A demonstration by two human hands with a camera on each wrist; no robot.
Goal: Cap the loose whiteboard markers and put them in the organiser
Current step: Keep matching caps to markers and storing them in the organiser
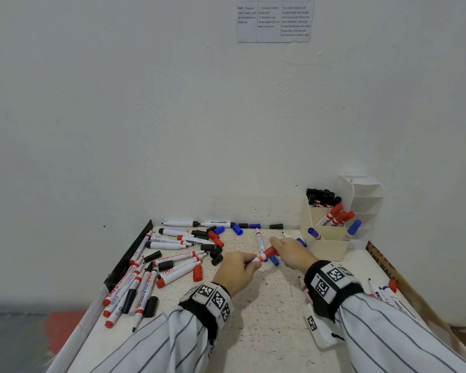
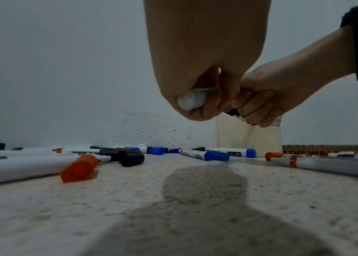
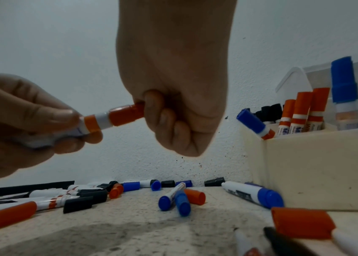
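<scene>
Above the middle of the speckled table (image 1: 253,332), I watched both hands meet on one red marker (image 3: 99,119). My view showed the left hand (image 1: 236,270) curled around its white barrel, while the right hand (image 1: 293,253) pinched the red cap (image 3: 126,113) at the barrel's end; whether it was fully seated, I could not tell. Against the wall at the far right stood the cream organiser (image 1: 331,249), already holding capped black, red and blue markers. Much remained, as I judged it: a heap of uncapped markers (image 1: 145,278) lay to the left, and loose caps (image 1: 215,254) were scattered near them.
</scene>
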